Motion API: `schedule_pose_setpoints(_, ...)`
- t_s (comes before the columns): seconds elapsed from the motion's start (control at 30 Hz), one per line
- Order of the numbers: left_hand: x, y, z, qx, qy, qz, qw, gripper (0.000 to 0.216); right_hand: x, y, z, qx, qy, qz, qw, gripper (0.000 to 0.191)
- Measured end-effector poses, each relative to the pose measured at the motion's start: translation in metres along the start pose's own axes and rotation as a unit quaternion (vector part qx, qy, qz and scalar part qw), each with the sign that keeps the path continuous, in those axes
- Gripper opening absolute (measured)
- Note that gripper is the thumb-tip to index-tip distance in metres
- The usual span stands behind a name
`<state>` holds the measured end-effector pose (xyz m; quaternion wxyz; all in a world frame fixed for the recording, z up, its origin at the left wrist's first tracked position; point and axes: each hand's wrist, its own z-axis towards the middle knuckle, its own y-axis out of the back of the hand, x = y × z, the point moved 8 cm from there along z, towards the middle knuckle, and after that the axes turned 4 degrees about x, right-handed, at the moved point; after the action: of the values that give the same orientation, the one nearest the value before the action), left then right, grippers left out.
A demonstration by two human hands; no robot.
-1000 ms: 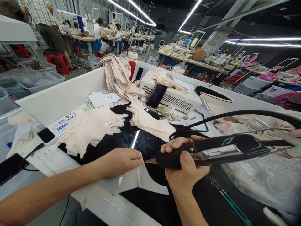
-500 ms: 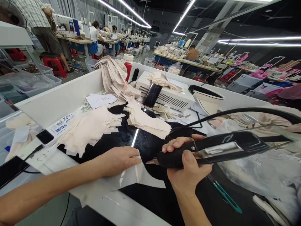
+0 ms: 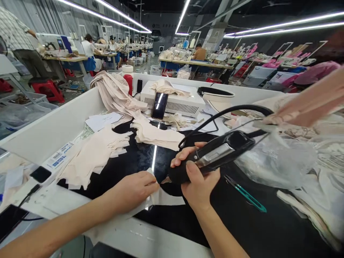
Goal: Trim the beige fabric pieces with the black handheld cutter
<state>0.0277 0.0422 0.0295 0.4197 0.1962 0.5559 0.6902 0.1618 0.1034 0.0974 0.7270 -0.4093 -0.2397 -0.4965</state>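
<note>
My left hand (image 3: 133,190) lies on a white fabric piece (image 3: 166,197) on the glossy black worktop (image 3: 242,229), its fingers curled and pressing the cloth down near its edge. My right hand (image 3: 195,176) grips a black corded hand tool (image 3: 215,154), whose tip points down at the cloth just right of my left fingers. The tool's black cable (image 3: 225,114) arcs up and off to the right.
Cream fabric piles (image 3: 94,152) lie at left and centre. A white box unit (image 3: 174,102) with a phone (image 3: 159,105) leaning on it stands at the back. Teal tweezers (image 3: 245,193) and clear plastic bags (image 3: 276,161) lie to the right. White walls (image 3: 53,123) edge the table. Other workers sit at far tables.
My view has swung right and the tool has tilted, its tip dropping closer to the cloth beside my left fingers. Both hands keep their hold.
</note>
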Motion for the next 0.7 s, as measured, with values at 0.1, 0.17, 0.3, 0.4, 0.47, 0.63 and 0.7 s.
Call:
schedule_pose_setpoints(0.1,0.0,0.0,-0.004,0.001,-0.002,0.004,1.0,0.024,-0.002,-0.003,-0.002,0.004,0.002,-0.001,1.0,0.035)
schedule_pose_setpoints(0.17,0.001,0.0,-0.006,0.004,0.005,0.009,1.0,0.025,-0.004,-0.005,-0.003,0.003,0.0,0.002,1.0,0.036)
schedule_pose_setpoints(0.3,0.001,0.001,-0.008,-0.009,0.001,0.013,1.0,0.027,-0.006,-0.009,-0.005,0.001,-0.012,0.003,1.0,0.037)
schedule_pose_setpoints(0.4,-0.001,0.004,-0.009,-0.021,-0.007,0.022,1.0,0.027,-0.008,-0.009,-0.007,0.003,-0.019,0.002,1.0,0.038)
schedule_pose_setpoints(0.47,-0.001,0.005,-0.01,-0.021,-0.007,0.028,0.999,0.028,-0.009,-0.009,-0.008,0.003,-0.023,0.0,1.0,0.039)
schedule_pose_setpoints(0.63,-0.001,0.006,-0.012,-0.017,-0.011,0.021,1.0,0.031,-0.008,-0.011,-0.009,0.0,-0.021,-0.013,1.0,0.034)
schedule_pose_setpoints(0.7,0.0,0.005,-0.013,-0.013,-0.011,0.02,1.0,0.031,-0.005,-0.011,-0.008,0.003,-0.017,-0.015,1.0,0.032)
